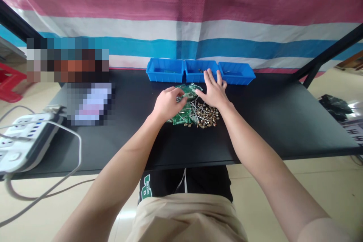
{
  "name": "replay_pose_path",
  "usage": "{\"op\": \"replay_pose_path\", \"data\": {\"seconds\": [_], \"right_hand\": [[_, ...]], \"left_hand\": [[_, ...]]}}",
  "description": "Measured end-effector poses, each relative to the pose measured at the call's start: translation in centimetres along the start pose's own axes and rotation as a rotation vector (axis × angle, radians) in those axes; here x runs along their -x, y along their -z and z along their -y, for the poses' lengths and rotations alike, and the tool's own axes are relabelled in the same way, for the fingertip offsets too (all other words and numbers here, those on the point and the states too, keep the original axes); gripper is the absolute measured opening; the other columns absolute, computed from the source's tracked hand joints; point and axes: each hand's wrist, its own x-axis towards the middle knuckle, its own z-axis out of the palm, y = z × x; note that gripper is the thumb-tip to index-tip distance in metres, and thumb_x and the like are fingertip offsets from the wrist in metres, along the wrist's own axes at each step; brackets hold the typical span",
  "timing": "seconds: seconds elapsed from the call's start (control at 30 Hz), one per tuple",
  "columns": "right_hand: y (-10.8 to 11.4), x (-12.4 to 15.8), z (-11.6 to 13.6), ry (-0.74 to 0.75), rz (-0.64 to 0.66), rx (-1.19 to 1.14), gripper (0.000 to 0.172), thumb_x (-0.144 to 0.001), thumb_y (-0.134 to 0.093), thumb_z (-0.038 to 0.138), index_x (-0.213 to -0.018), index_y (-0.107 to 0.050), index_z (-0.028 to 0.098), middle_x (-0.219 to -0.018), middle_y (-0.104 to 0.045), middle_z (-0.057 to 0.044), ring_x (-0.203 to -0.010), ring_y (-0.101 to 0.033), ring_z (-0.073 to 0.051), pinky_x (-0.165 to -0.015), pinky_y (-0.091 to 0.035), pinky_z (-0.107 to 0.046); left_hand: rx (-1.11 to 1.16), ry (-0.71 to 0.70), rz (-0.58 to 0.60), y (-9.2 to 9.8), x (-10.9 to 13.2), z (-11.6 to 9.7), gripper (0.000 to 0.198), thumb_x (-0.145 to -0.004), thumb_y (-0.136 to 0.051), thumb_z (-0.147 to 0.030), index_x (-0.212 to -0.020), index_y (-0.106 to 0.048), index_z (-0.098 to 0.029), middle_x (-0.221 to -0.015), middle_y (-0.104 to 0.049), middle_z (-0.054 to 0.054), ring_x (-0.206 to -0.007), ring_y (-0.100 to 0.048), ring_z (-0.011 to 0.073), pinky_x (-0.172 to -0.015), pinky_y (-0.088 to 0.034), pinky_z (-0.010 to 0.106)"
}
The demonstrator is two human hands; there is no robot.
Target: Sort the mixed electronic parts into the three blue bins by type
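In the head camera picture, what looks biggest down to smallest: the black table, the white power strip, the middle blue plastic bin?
1. Black table.
2. White power strip, though it lies nearer the camera, so that may flatter it.
3. Middle blue plastic bin, farthest away.

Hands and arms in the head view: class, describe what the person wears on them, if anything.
The left hand and right hand are bare: no gloves, rings or watch show. Nothing covers the wrists or elbows. What looks like a beige sleeve shows only near the right shoulder.
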Motion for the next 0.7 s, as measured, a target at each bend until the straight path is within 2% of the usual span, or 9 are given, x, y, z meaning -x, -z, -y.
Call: {"op": "replay_pose_path", "data": {"seconds": [0.33,0.47,0.6,0.7], "right_hand": [[-0.4,0.1,-0.2,0.039,-0.080,-0.133,0.083,-0.090,-0.048,0.059,-0.159,-0.022,0.024,-0.168,-0.018,-0.013,-0.152,-0.006,-0.046,-0.110,-0.019,-0.078],[-0.2,0.4,-0.1,0.086,-0.127,-0.162,0.078,-0.091,-0.047,0.059,-0.158,-0.026,0.025,-0.167,-0.020,-0.012,-0.152,-0.009,-0.045,-0.111,-0.020,-0.076],[0.5,0.8,0.4,0.115,-0.167,-0.163,0.069,-0.091,-0.050,0.054,-0.152,-0.037,0.022,-0.164,-0.029,-0.012,-0.147,-0.021,-0.042,-0.113,-0.027,-0.069],[1.2,1.2,0.9,0.173,-0.201,-0.191,0.052,-0.091,-0.053,0.045,-0.134,-0.055,0.017,-0.144,-0.052,-0.016,-0.135,-0.039,-0.036,-0.113,-0.034,-0.056]], "left_hand": [[0.003,-0.003,0.015,0.1,0.0,0.0,0.015,-0.088,-0.061,-0.031,-0.091,-0.070,-0.019,-0.091,-0.073,0.006,-0.078,-0.067,0.0189,-0.073,-0.053,0.031],[0.008,-0.008,0.022,0.1,0.0,0.0,0.015,-0.088,-0.061,-0.030,-0.092,-0.070,-0.019,-0.092,-0.073,0.006,-0.082,-0.067,0.0203,-0.077,-0.054,0.033],[-0.002,0.004,0.055,0.1,0.0,-0.2,0.018,-0.088,-0.061,-0.030,-0.096,-0.071,-0.017,-0.094,-0.072,0.008,-0.089,-0.067,0.0233,-0.085,-0.055,0.036],[-0.030,-0.001,0.099,0.1,0.1,-0.2,0.025,-0.087,-0.063,-0.034,-0.103,-0.072,-0.017,-0.101,-0.070,0.010,-0.099,-0.066,0.0265,-0.090,-0.055,0.040]]}}
